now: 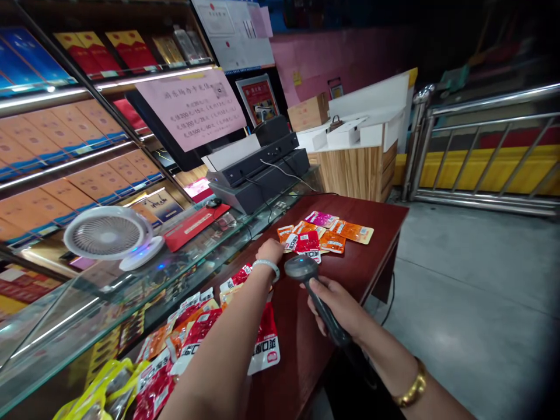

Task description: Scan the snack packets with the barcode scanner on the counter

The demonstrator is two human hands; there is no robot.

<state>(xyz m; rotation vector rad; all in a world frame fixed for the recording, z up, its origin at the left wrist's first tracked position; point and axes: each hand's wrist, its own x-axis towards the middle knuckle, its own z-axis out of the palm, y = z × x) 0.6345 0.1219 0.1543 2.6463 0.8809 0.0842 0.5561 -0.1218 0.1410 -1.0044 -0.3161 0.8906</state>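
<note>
My right hand (335, 303) is wrapped around the handle of a dark barcode scanner (324, 309), whose head points toward the far end of the brown table. My left hand (270, 251), with a pale bracelet at its wrist, reaches forward with curled fingers. It grips the left edge of a red-and-white snack packet (306, 241). Around that packet lie several others, among them an orange packet (356, 232) and a magenta packet (321, 219). Beneath and left of my left forearm is a pile of red and orange packets (203, 326), with yellow packets (105, 388) at the near end.
Left of the brown table (371, 216) runs a glass counter (175, 280) carrying a white fan (109, 233), a red folder (196, 227) and dark till equipment (262, 175). Shelves of boxes stand behind it. A metal railing (485, 151) is at right.
</note>
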